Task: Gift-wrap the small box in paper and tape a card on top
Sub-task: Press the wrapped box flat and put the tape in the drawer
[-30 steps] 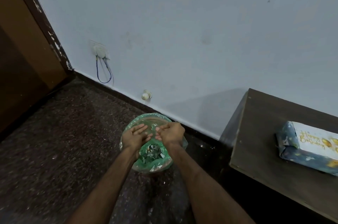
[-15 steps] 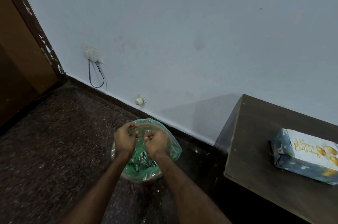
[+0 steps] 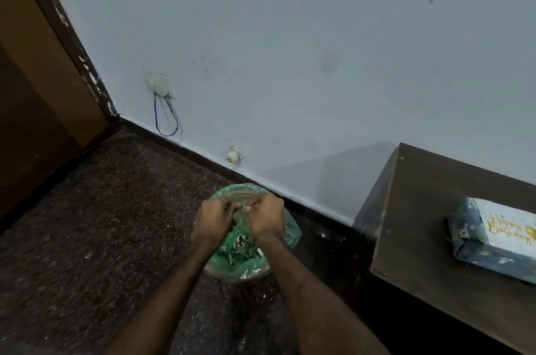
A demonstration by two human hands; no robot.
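Note:
The wrapped box (image 3: pixel 490 257), in dark blue patterned paper, lies on the dark wooden table (image 3: pixel 429 209) at the right edge of view. A pale "Happy Birthday" card (image 3: pixel 510 224) sits on its top. Both my hands are away from it, held over a bin lined with a green plastic bag (image 3: pixel 291 231) on the floor. My left hand (image 3: pixel 216 219) and my right hand (image 3: pixel 265 219) have curled fingers, their fingertips meeting above the bin. Whether a small bit is pinched between them is unclear. Paper scraps (image 3: pixel 240 248) lie inside the bag.
The bin stands on a dark speckled floor (image 3: pixel 101 224) near the pale blue wall. A wall socket with a looped blue wire (image 3: pixel 165 111) and a small white fitting (image 3: pixel 234 153) are low on the wall. A brown door (image 3: pixel 37 79) is at left.
My hands went from loosely spread over the bin to curled with fingertips together. The view shifted slightly, so the box sits further right.

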